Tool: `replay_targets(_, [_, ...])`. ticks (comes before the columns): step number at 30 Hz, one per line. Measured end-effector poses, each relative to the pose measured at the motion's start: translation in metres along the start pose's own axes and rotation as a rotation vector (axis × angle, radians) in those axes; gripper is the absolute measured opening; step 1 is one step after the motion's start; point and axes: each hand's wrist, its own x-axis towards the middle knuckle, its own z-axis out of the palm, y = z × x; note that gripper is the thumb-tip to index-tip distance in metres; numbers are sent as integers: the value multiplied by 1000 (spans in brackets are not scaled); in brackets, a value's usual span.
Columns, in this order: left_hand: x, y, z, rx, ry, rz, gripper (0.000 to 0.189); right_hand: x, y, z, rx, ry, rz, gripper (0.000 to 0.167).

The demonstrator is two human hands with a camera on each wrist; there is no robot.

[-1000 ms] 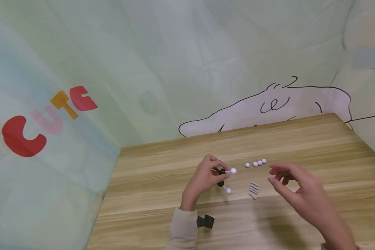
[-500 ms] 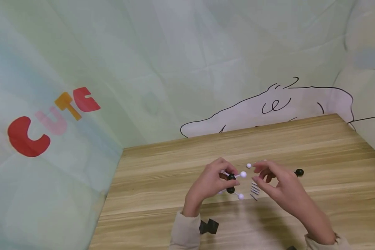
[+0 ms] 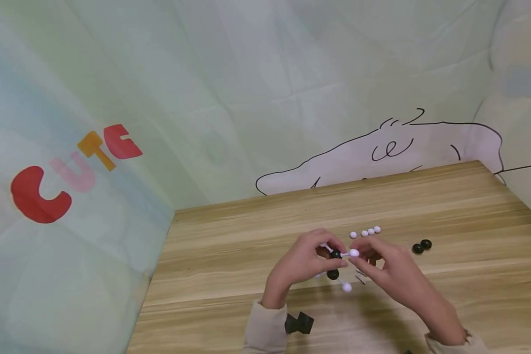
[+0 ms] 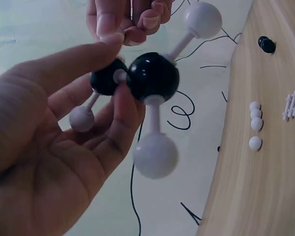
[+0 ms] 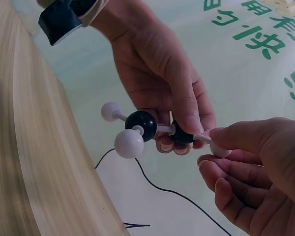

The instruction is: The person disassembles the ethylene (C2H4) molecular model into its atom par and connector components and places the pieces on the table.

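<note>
Black and white balls joined by white rods form a model, held up above the wooden tabletop, well in from the far edge. Two black balls make up its core, linked by a rod, and four white balls stand out from them on rods. The left hand grips the black ball nearer the right hand, thumb on one side and fingers curled round the other. The right hand pinches a white ball at the end of that black ball's rod.

Beyond the hands, toward the far edge, lie three loose white balls in a touching row, with a single ball just to their left. Loose rods lie side by side nearer the person, partly covered by the right hand in the head view. Toward the right edge sit two loose black balls, touching. Coloured letters on the wall past the left edge spell CUTE.
</note>
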Motion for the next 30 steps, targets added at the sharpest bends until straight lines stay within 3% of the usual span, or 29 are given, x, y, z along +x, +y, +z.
replay_targets(7, [-2,-8,-1,-269,8,-118,35,-1,-3,-3,27,6,16,18])
replay_targets(11, [-3,-8,1,-360,19,-172,27,0,-3,-2,41,28,-18,22])
replay_targets(21, [-2,-2,4,-286,73,-225,13,0,-6,3,68,65,-60,25])
replay_targets(30, [-3,-1,-1,-213,63,-167,9,-1,-7,5,123,47,-27,24])
